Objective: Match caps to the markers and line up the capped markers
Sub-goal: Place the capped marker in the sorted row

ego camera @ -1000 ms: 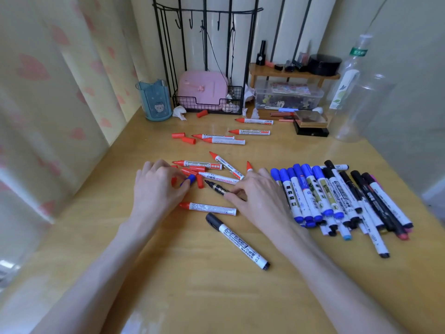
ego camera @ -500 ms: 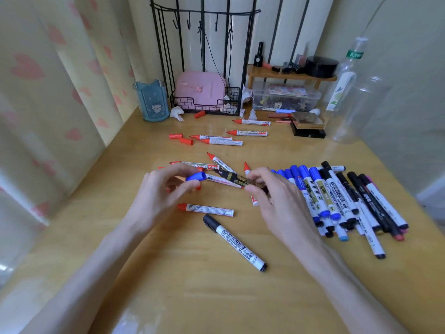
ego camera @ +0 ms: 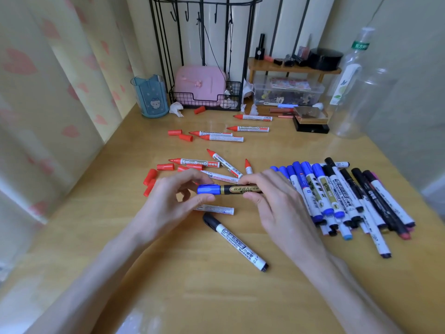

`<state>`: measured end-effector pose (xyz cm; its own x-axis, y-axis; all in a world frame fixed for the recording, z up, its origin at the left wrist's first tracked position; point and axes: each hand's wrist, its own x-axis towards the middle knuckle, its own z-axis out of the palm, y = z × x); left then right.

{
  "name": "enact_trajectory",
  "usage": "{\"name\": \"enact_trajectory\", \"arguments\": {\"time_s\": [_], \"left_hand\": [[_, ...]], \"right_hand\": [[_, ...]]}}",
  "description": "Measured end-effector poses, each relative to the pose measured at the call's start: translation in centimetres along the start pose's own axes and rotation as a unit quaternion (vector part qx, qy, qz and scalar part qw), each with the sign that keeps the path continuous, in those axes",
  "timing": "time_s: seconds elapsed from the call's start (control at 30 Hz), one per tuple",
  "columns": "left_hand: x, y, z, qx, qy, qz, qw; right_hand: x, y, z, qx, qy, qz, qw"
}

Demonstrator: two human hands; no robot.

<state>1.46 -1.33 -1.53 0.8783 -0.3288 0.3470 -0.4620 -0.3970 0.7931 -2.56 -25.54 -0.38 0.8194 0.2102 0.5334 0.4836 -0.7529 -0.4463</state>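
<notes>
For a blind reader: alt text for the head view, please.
The left hand pinches a blue cap on a black marker that the right hand grips. Capped markers lie at right, uncapped red markers and red caps behind.

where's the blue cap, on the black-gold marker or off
On: blue cap sits on the black-gold marker, left hand pinching it. Fully seated: cannot tell.

Capped markers (ego camera: 342,198) right of loose caps (ego camera: 154,174)

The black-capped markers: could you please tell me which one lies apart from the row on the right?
The white whiteboard marker lying alone and diagonal nearest the camera; the other black-capped ones sit packed in the right-hand row.
</notes>
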Motion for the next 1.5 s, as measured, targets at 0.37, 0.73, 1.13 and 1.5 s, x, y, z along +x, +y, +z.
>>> {"name": "enact_trajectory", "arguments": {"time_s": [0.37,0.73,1.13,1.5], "left_hand": [[-0.7,1.0,1.5,-0.039,0.068,-0.003,0.997],[-0.6,0.3,2.4,0.003,0.068,0.0,0.998],[0.1,1.1,1.7,0.034,0.02,0.049,0.998],[-1.2,-8.9,-9.2,0.318,0.121,-0.351,0.872]], "right_hand": [[-1.1,0.5,0.7,0.021,0.02,-0.006,1.0],[-0.8,0.5,-0.2,0.019,-0.001,0.003,1.0],[-0.5,-0.7,-1.3,-0.072,0.015,0.0,0.997],[0.0,4.8,-3.9,-0.163,0.124,0.251,0.946]]}}
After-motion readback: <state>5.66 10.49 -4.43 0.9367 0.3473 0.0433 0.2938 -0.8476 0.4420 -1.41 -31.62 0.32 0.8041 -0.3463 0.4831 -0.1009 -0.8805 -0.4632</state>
